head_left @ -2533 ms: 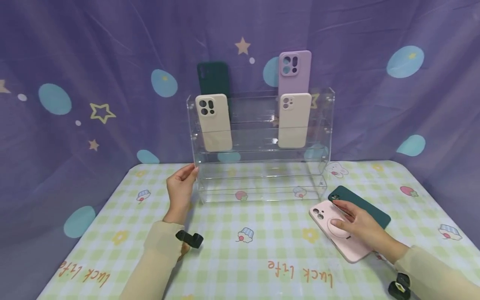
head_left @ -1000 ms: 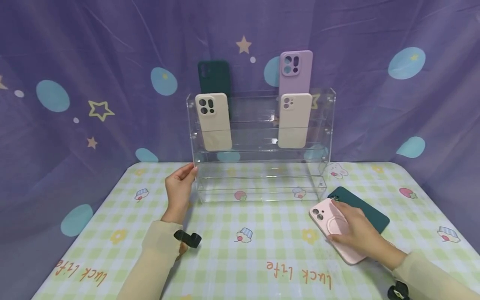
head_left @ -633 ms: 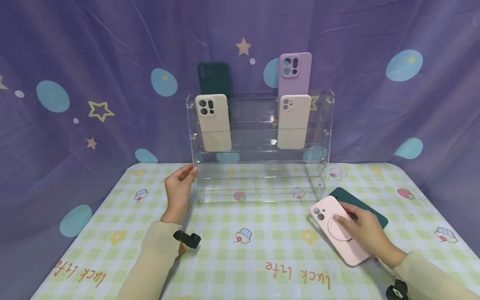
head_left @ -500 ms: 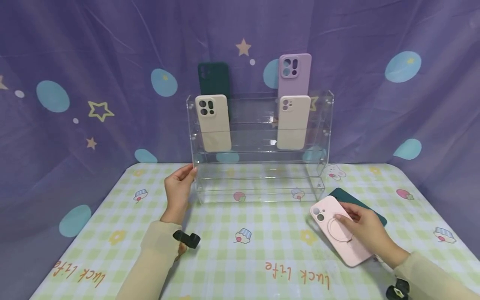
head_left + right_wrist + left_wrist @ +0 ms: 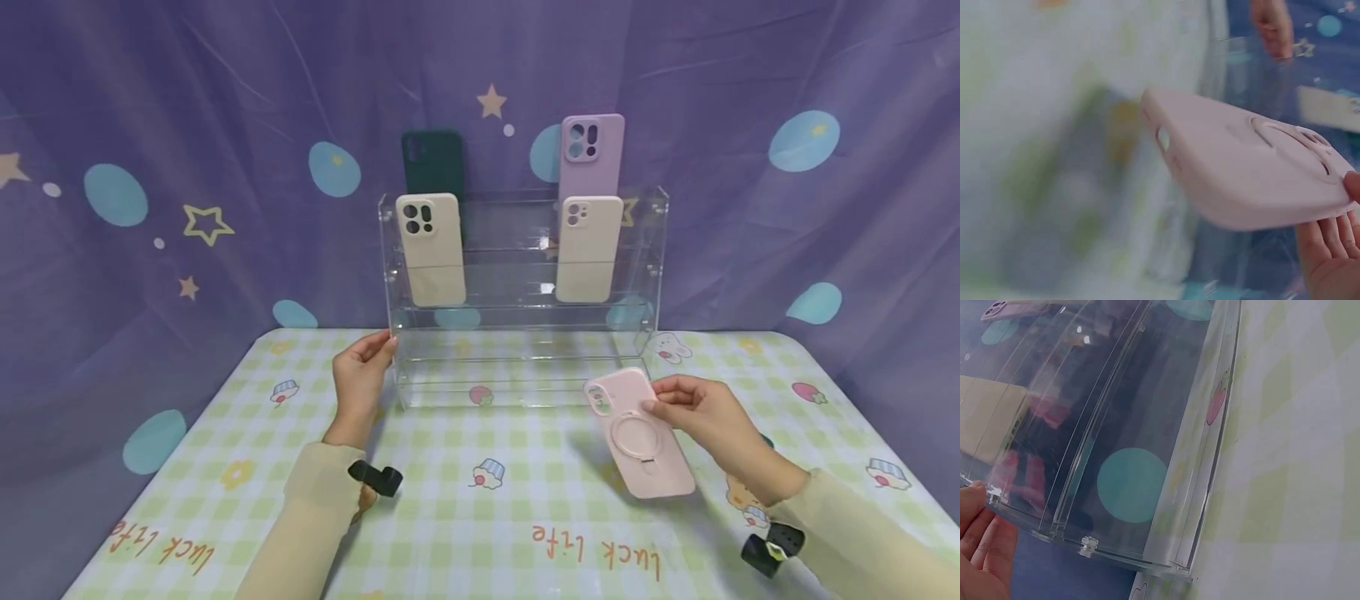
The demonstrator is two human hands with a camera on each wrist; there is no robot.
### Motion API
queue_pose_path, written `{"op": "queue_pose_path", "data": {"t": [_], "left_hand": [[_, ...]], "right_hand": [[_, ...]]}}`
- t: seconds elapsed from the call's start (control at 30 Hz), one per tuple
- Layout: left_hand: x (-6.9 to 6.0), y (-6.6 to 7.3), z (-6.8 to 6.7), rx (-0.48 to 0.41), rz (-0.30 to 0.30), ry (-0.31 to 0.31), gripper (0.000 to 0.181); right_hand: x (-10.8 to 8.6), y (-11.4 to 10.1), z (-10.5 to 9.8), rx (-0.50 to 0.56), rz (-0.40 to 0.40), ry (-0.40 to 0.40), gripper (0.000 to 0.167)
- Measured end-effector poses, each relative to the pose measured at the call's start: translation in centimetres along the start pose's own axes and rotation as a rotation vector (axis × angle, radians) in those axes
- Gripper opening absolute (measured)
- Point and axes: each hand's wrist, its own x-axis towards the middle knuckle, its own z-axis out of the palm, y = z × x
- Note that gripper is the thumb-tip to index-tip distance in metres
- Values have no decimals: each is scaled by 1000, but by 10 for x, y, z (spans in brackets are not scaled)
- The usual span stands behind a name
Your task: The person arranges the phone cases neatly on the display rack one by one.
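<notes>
My right hand (image 5: 708, 421) pinches a pink phone case (image 5: 652, 479) by its right edge, near the top. Held up off the table and tilted, the case shows a ring on its back and camera holes; the right wrist view has the same phone case (image 5: 1222, 162) close up, thumb on one face and fingers behind. My left hand (image 5: 356, 383) grips the left side panel of a clear acrylic display rack (image 5: 517, 323). In the left wrist view the fingers (image 5: 999, 547) lie against that panel's edge.
Two cream phone cases (image 5: 435, 275) (image 5: 588, 267) stand in the rack, with a dark green one (image 5: 433, 158) and a lilac one (image 5: 591, 175) behind them. Another green phone case (image 5: 767, 440) on the checked tablecloth (image 5: 420, 517) is mostly hidden behind my right hand.
My right hand has picked up the pink phone case from beside the green one and moved it up and leftward, toward the rack. My left hand has stayed at the rack's side.
</notes>
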Motion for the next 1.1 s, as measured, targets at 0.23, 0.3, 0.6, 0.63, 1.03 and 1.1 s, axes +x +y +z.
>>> {"op": "queue_pose_path", "data": {"t": [0.23, 0.3, 0.6, 0.63, 1.03, 1.1], "left_hand": [[2, 3, 1, 25, 14, 8, 25], [1, 3, 1, 32, 16, 4, 26], [-7, 16, 0, 56, -13, 0, 24], [-9, 20, 1, 62, -9, -2, 23], [-5, 9, 1, 36, 49, 20, 23], [-2, 0, 1, 32, 49, 26, 24]], "right_hand": [[29, -41, 19, 222, -119, 1, 31], [37, -48, 26, 281, -154, -1, 26], [69, -80, 65, 355, -217, 5, 25], [73, -85, 69, 357, -220, 13, 26], [116, -125, 127, 561, -303, 140, 20], [123, -129, 133, 561, -329, 149, 20]]}}
